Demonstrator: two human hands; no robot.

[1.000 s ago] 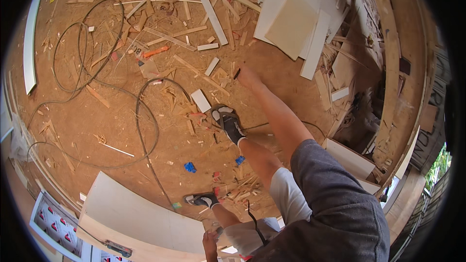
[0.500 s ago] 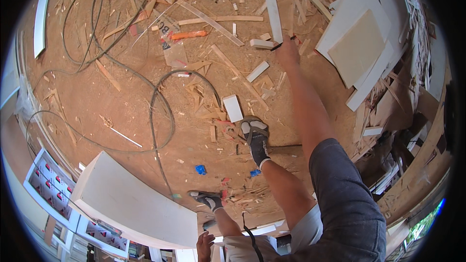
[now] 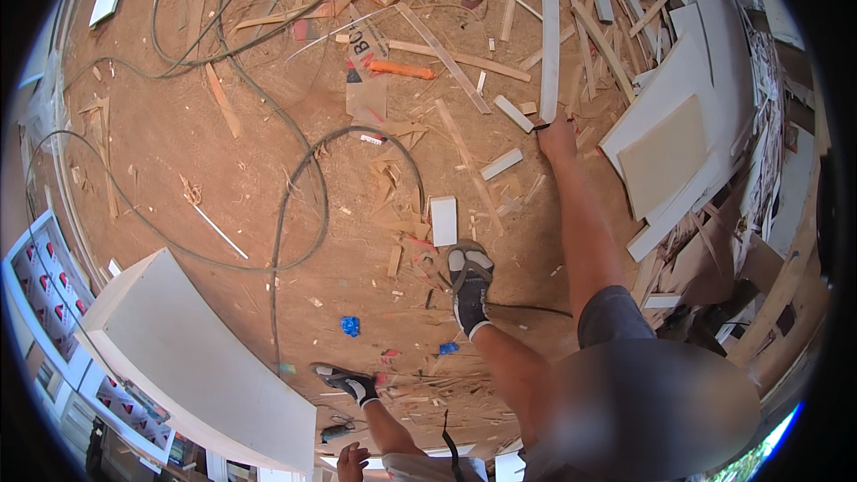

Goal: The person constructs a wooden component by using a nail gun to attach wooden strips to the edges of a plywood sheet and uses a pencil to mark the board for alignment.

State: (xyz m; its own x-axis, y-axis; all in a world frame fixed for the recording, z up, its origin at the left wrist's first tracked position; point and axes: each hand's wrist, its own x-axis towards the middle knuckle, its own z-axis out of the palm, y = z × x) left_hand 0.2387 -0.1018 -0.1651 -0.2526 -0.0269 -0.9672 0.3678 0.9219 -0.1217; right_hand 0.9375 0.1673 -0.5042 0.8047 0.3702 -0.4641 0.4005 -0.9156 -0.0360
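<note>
Right hand (image 3: 558,141): fingers closed around a black stick (image 3: 541,127), which lies crosswise, tip pointing left.
Left hand (image 3: 353,461): low, well apart from the right, fingers loosely curled; cannot tell whether it holds anything.
Strip (image 3: 550,36): near end just beyond the right hand; contact unclear.
Block (image 3: 513,113): just left of the right hand.
Grip: firm, wrist steady, should best keep the tip from snagging either.

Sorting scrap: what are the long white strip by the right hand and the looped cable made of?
Long white strip: likely painted or laminated wood; smooth, pale, flat face, core unseen.
Looped cable: probably matte rubber or plastic sheath; dark, dull surface, smooth bends.
</note>
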